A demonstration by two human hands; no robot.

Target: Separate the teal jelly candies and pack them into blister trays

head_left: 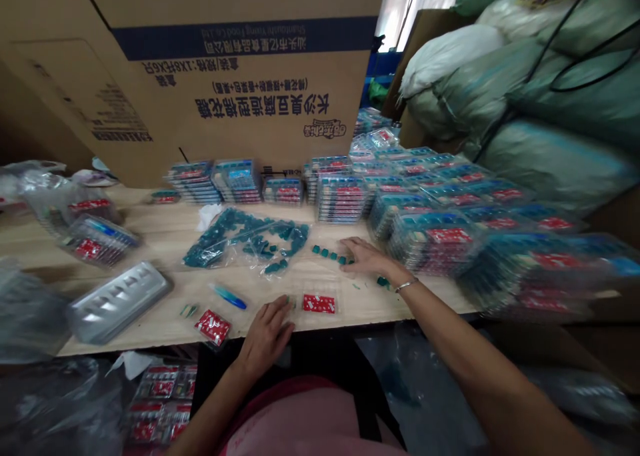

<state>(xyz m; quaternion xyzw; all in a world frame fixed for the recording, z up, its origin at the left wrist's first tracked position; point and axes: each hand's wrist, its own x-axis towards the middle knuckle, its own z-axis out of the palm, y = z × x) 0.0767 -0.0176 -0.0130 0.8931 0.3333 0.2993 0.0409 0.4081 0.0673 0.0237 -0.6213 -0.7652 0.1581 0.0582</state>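
Fingers (351, 245) of the right hand (367, 259) lie loosely spread on the table (150, 236), tips just beside a row of about five teal pieces (327, 253). The left hand (265, 336), fingers slightly spread, rests at the table's near edge, just beside one of two red cards (319, 303); bare board lies between the hands.

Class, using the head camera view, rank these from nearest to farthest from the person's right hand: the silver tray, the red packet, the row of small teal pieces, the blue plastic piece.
From the right hand:
1. Row of small teal pieces: just left, at the fingertips.
2. Red packet: down-left, near the table's front edge.
3. Blue plastic piece: farther left.
4. Silver tray: far left.
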